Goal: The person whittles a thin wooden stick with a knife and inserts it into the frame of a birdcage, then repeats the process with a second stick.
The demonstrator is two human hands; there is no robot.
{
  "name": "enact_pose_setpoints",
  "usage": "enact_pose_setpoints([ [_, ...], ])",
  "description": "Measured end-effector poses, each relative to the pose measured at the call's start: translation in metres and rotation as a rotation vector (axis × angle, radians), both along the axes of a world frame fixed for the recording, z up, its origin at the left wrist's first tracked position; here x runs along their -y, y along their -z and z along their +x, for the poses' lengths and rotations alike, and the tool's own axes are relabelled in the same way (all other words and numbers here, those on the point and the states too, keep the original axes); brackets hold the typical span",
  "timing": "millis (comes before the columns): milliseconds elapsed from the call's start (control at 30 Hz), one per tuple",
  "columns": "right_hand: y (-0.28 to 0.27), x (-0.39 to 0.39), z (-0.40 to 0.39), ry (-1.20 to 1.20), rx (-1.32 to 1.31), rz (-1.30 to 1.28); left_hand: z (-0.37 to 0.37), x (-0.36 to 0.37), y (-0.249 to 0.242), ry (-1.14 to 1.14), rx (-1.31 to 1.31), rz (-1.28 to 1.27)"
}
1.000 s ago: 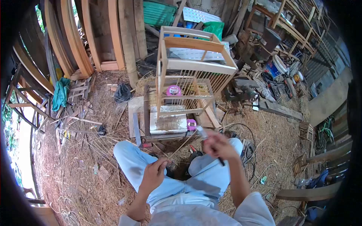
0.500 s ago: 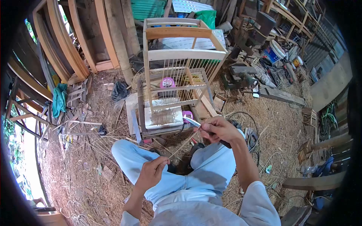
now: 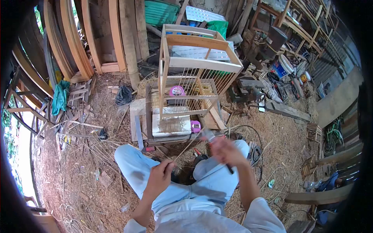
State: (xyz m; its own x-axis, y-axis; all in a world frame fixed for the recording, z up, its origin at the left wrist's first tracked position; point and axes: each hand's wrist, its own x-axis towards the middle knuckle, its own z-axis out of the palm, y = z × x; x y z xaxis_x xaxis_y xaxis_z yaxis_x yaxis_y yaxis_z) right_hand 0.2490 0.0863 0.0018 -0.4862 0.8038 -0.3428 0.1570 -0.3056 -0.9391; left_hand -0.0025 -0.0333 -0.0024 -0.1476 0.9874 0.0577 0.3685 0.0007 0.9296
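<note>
One thin stick (image 3: 185, 149) runs between two hands. The left hand (image 3: 160, 178) pinches its lower end above the lap, grip closed tight. The right hand (image 3: 225, 150), blurred, is raised and fisted around one knife (image 3: 211, 138) at the stick's upper end. One wooden cage (image 3: 194, 73) stands ahead with two pink tape rolls (image 3: 176, 91).

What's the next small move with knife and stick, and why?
Probably another shaving stroke outward along the thin stick. The left hand pinches its near end, the right hand holds the knife at its far end, blade pointing away; the stick looks unfinished beside the wooden cage.
</note>
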Motion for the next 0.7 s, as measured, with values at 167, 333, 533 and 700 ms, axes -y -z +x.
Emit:
enact_pose_setpoints([
  [167,-0.002,0.024,-0.057,-0.28,-0.366,-0.219,0.016,-0.011,-0.013,0.119,-0.036,0.01],
  [333,-0.022,0.011,-0.036,-0.293,-0.259,-0.148,0.003,-0.003,-0.017,0.25,0.106,-0.095],
  [533,-0.037,0.002,-0.017,-0.232,-0.053,-0.027,-0.005,-0.001,-0.007,0.349,0.141,-0.161],
  [700,-0.009,-0.038,0.038,0.389,0.114,0.245,-0.022,0.007,-0.003,0.34,0.138,-0.197],
])
